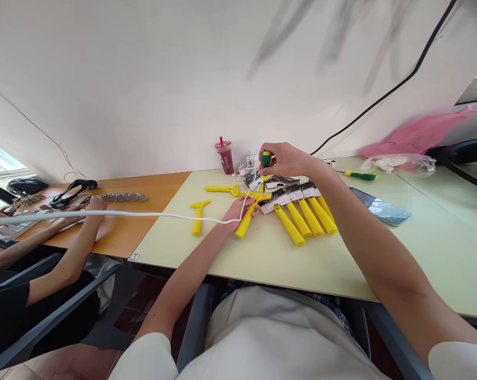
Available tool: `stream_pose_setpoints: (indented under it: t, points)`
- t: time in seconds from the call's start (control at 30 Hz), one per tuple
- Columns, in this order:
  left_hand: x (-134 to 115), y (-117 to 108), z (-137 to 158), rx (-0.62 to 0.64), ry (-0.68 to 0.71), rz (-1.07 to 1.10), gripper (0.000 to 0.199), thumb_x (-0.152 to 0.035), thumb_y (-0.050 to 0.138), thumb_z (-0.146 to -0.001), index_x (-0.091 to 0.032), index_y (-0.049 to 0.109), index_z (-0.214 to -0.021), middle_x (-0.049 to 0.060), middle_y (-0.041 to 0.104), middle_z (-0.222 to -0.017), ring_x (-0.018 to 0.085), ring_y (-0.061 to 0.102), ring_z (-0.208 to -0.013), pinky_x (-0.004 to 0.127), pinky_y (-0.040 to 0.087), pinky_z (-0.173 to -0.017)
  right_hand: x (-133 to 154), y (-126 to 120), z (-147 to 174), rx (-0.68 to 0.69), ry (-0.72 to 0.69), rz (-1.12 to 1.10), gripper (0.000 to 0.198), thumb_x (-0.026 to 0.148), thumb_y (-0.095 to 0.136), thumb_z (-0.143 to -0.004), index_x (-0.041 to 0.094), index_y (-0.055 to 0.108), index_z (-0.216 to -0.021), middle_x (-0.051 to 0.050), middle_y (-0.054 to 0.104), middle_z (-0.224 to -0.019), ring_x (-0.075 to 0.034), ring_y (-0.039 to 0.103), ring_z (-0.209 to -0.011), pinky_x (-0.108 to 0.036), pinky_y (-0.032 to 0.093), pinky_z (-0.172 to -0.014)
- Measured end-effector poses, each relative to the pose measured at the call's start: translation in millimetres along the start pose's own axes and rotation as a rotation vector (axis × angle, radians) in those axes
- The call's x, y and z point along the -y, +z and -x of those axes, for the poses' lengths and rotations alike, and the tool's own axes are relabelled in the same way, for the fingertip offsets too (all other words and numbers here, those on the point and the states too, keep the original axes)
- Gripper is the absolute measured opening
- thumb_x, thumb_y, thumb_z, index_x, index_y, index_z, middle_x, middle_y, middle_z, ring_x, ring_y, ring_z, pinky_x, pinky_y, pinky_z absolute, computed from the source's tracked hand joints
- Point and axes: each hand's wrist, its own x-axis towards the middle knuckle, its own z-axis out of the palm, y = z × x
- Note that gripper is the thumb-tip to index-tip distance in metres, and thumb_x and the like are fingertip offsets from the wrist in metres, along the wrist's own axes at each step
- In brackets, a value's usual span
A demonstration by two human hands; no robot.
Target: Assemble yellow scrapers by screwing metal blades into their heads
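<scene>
My left hand (235,212) is closed around a yellow scraper (245,221), whose handle points toward me and whose wide head faces the wall. From above, my right hand (284,158) grips a green and yellow screwdriver (266,159), held upright with its shaft down at the scraper's head. Whether the tip sits in a screw is too small to tell. Two more yellow scrapers lie to the left, one smaller scraper (198,217) and one sideways scraper (222,189). Just right of my left hand, several yellow scrapers (307,216) with black-and-white cards (280,199) lie in a row.
A red drink cup (225,158) stands by the wall. To the right are a second screwdriver (360,175), a phone (381,207) and a pink plastic bag (416,132). A white cable (163,214) crosses in front of my left arm. At left, another person's arms (70,258) rest at a wooden table (159,198).
</scene>
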Motion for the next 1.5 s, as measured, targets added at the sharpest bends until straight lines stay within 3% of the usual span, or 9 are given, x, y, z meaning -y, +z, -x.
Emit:
stream_pose_setpoints:
  t: [0.5,0.77,1.03,1.2,1.5]
  points:
    - [-0.1,0.4,0.7,0.006,-0.010,0.032,0.022,-0.007,0.079,-0.099,-0.018,0.060,-0.099,0.006,0.070,-0.098,0.014,0.067,-0.078,0.025,0.046,-0.058,-0.6,3.1,-0.6,-0.002,0.010,0.037,0.023,0.032,0.086,-0.087,0.027,0.066,-0.096,-0.004,0.082,-0.098,-0.026,0.073,-0.088,-0.038,0.052,-0.076]
    - [-0.6,0.7,2.2,0.014,-0.021,0.043,0.013,-0.007,0.068,-0.106,-0.016,0.062,-0.099,0.007,0.069,-0.094,0.014,0.065,-0.077,0.025,0.045,-0.060,-1.8,5.1,-2.0,-0.008,0.007,0.023,0.026,0.029,0.089,-0.085,0.027,0.066,-0.096,-0.003,0.080,-0.097,-0.025,0.072,-0.087,-0.037,0.050,-0.076]
    - [0.5,-0.6,1.1,0.020,-0.018,0.040,0.019,-0.009,0.078,-0.102,-0.017,0.060,-0.098,0.007,0.069,-0.094,0.013,0.065,-0.077,0.024,0.044,-0.059,-6.0,5.8,-3.4,0.010,0.010,0.029,0.024,0.031,0.089,-0.086,0.028,0.067,-0.097,-0.004,0.082,-0.100,-0.027,0.073,-0.089,-0.039,0.051,-0.076]
    - [1.7,-1.6,0.1,0.026,-0.013,0.042,0.014,-0.009,0.071,-0.106,-0.016,0.062,-0.098,0.008,0.069,-0.094,0.014,0.064,-0.078,0.025,0.045,-0.060,-8.0,5.5,-2.9,0.011,0.010,0.024,0.023,0.031,0.087,-0.087,0.028,0.065,-0.096,-0.004,0.083,-0.101,-0.027,0.074,-0.089,-0.039,0.052,-0.074]
    - [2.7,-3.1,-2.0,0.036,-0.006,0.041,0.015,-0.009,0.077,-0.102,-0.015,0.063,-0.100,0.007,0.070,-0.099,0.013,0.066,-0.079,0.024,0.046,-0.059,-8.3,6.5,-3.1,0.011,0.011,0.016,0.026,0.031,0.089,-0.085,0.028,0.065,-0.096,-0.003,0.083,-0.099,-0.028,0.075,-0.088,-0.040,0.052,-0.074]
